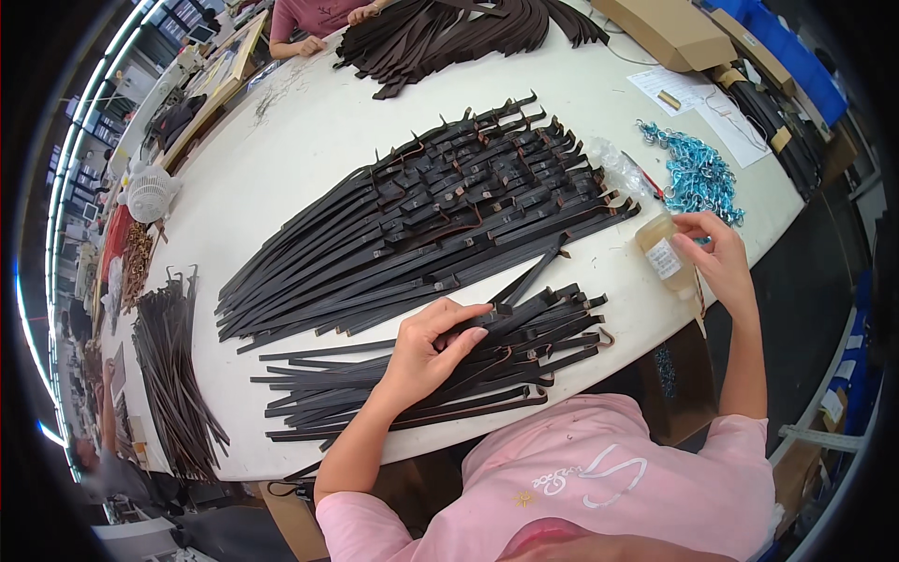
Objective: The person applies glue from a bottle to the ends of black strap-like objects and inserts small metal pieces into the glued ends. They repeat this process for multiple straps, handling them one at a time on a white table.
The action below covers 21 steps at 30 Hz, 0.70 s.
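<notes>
My left hand (pixel 433 348) is closed on a black strap (pixel 501 323), pinching it near its looped end. Beneath that hand lies a loose bunch of similar black straps (pixel 328 394) at the near edge of the table. Over to the right, my right hand (pixel 710 245) curls its fingers against a translucent amber bottle (pixel 644 242) with a white label. The inner side of this grip is partly hidden, and the bottle sits close to the table's right edge.
A large spread of black straps with loops (pixel 412 215) covers the table's middle. Blue and silver metal hardware (pixel 698 173) is heaped at right, beside a clear plastic bag (pixel 613 167). More strap bundles (pixel 169 375) lie at left. Across the table are dark strips (pixel 449 37) and another person's hand (pixel 309 47).
</notes>
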Motion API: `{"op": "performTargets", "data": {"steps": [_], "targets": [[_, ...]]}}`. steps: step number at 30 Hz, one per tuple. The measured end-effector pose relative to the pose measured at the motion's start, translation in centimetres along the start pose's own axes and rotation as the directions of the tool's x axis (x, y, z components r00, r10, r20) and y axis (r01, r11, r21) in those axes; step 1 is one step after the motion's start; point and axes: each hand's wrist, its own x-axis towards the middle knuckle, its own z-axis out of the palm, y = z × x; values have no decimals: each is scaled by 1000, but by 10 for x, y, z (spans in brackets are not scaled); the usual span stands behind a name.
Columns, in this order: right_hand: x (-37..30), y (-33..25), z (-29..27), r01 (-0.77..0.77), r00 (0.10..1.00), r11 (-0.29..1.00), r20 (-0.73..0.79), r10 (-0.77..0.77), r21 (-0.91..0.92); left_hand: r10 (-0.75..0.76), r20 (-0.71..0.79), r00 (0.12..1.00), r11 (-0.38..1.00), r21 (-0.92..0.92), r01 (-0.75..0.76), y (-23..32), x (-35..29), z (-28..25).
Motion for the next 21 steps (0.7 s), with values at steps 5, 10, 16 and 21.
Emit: {"op": "performTargets", "data": {"steps": [5,10,16,21], "targets": [[8,-8,7,11,985,997,175,4,-83,16,-44,999,999,43,-14,-2,-1,-1],[9,-14,22,-18,943,991,326,59,-129,46,-73,996,998,47,-43,-2,-2,-1],[13,-10,24,-30,929,993,364,70,-115,100,-94,991,992,88,-91,-9,-6,-5],[22,12,14,-199,910,921,411,47,335,86,-183,979,995,69,-75,-5,-11,-9]]}}
